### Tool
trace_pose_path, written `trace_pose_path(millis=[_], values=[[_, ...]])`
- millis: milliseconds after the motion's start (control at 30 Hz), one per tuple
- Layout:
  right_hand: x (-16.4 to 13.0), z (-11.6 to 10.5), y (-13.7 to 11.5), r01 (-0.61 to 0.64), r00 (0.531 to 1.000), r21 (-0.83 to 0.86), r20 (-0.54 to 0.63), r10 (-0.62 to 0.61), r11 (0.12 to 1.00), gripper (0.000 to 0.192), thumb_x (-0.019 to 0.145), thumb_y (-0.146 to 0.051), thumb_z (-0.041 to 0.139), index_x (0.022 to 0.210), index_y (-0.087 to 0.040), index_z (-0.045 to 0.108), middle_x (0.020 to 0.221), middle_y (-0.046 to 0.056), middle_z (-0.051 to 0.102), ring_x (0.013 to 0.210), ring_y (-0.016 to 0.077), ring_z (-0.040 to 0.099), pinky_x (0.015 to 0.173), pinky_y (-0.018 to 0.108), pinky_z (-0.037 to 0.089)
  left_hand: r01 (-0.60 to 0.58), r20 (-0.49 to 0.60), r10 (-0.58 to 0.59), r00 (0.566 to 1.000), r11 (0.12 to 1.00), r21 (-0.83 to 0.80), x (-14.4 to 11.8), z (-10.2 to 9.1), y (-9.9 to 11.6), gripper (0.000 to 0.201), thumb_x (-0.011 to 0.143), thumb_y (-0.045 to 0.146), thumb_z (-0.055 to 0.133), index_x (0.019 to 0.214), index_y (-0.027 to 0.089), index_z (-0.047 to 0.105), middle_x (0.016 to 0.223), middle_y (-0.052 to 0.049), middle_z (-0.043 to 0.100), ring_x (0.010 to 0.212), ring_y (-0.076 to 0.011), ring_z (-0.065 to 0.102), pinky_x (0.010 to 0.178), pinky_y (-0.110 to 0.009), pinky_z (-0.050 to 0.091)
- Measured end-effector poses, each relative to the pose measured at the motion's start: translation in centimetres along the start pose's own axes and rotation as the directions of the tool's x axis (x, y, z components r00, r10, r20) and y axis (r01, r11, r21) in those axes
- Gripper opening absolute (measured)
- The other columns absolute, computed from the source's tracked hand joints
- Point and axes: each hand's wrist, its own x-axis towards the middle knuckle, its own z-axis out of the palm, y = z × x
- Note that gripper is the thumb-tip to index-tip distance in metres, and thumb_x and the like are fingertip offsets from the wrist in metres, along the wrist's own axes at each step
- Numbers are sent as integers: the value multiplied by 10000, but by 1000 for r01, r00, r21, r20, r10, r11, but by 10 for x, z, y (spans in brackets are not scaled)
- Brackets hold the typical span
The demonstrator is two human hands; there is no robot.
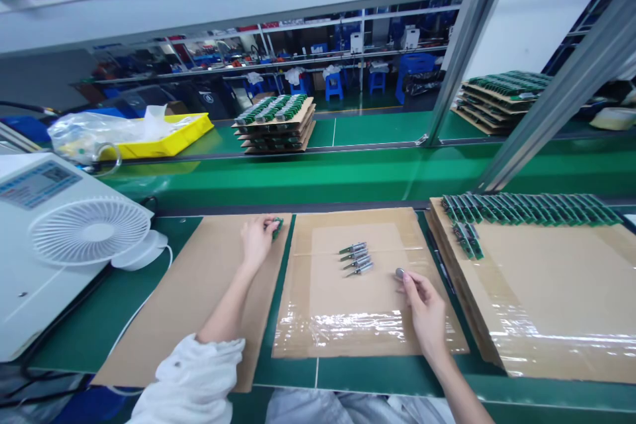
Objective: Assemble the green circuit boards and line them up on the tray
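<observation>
A person works bare-handed at a green bench (pixel 293 371), where a slack fingertip grip, it would seem, could let a round metal disc (pixel 399 273) drop. The right hand (pixel 427 308) pinches that disc between thumb and finger, its other fingers loosely curled, at the right side of the middle cardboard (pixel 387 232). Just beyond and to the left, four boards (pixel 356 258) lie in a close column; a careless sweep of either hand might knock them askew. Farther off, the left hand (pixel 258 238) pinches a green board (pixel 277 228) in its fingertips near the far right corner of the left cardboard (pixel 199 291); whether the board touches down cannot be told. At right, a long row (pixel 531 209) of boards lines the right cardboard's (pixel 561 285) far edge. Behind stands a yellow tray (pixel 169 138).
</observation>
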Motion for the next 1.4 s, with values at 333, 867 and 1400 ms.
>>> trace_pose_path(millis=[333,867,1400], values=[[-15,9,-36,-14,998,99,65,7,995,333,775,-448,634,913,-147,673,711,46,675,542,136,543,491,251,440,511,471,-235,850,583,-632,-93,32,38,259,904,88,363,1023,42,589,956,-164,656,959,-216,640,877,-369,536],[-34,23,-93,533,842,-179,204,-499,827,133,858,-176,561,913,-213,677,850,12,730,744,138,686,695,227,547,802,816,-23,578,200,-563,-177,68,70,557,786,89,673,1297,202,484,676,1,622,515,-41,564,479,-98,469],[-42,16,-104,514,858,-243,142,-494,823,147,860,-206,557,922,-223,689,866,24,739,752,165,696,701,259,568,779,814,19,580,278,-562,-183,69,82,743,717,151,750,1360,272,398,614,24,590,462,-51,491,396,-121,334]])
